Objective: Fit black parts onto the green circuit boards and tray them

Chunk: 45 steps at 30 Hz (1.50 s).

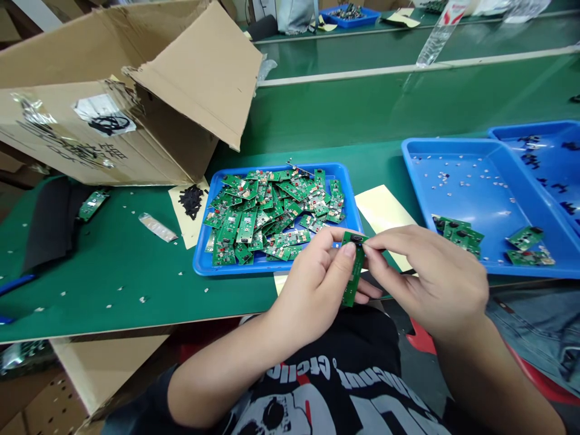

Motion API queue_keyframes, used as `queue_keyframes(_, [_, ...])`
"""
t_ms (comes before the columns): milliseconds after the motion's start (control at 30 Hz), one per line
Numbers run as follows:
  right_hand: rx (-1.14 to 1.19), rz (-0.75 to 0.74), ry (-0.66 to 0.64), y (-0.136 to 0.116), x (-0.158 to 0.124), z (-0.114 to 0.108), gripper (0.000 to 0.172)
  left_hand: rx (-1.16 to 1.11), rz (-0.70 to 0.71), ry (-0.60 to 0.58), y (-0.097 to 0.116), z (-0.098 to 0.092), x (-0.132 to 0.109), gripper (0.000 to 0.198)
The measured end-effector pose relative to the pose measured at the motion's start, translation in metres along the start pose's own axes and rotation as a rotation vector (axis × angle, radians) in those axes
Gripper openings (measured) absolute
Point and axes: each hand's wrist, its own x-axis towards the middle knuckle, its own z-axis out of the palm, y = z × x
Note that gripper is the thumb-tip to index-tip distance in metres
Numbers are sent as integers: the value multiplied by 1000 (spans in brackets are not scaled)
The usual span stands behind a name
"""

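Observation:
My left hand (317, 284) grips a narrow green circuit board (353, 279), thumb on its face and fingers behind, held tilted near the table's front edge. At the board's top end sits a small black part (356, 238). My right hand (428, 281) is closed in a pinch at that end, thumb and forefinger touching the board's edge beside the black part; anything between these fingertips is too small to make out. Just beyond my left hand, a blue tray (199, 266) carries a heap of similar green circuit boards (247, 223).
On the right, another blue tray (480, 199) has several boards and scattered tiny white bits; a further tray (534, 130) with black parts adjoins it. Small black pieces (191, 200) lie on paper at left, near an open cardboard box (149, 139). Yellow paper (385, 208) lies between trays.

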Motion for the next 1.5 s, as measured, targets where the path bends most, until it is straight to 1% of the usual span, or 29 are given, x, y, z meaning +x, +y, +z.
queue_keyframes(200, [-26,22,32,-3,2,1,13,-17,4,5,1,0,-1,14])
queue_keyframes(467, [-42,38,21,-6,0,2,12,-9,26,13,1,2,2,9])
queue_keyframes(700, [31,57,25,-4,1,1,10,90,129,47,-2,-3,3,14])
queue_keyframes(833, [89,65,-8,2,0,-6,7,148,120,25,1,-8,2,17])
queue_keyframes(1000, [56,-13,-110,11,1,-19,10,318,50,-51,15,-16,1,15])
queue_keyframes(1100, [30,-120,-164,17,3,-22,10,437,3,-126,25,-21,0,16])
queue_keyframes(1167, [43,-187,-172,20,5,-22,12,496,-12,-170,31,-24,0,16])
queue_keyframes(1267, [48,-254,-145,22,8,-19,16,553,-1,-216,38,-27,-1,18])
queue_keyframes(1333, [40,-287,-145,22,9,-18,19,554,-13,-236,39,-28,-1,19])
queue_keyframes(1400, [46,-303,-139,21,10,-17,20,520,-62,-266,40,-29,0,19])
queue_keyframes(1500, [163,-291,-138,20,11,-16,19,391,-156,-327,39,-32,3,12])
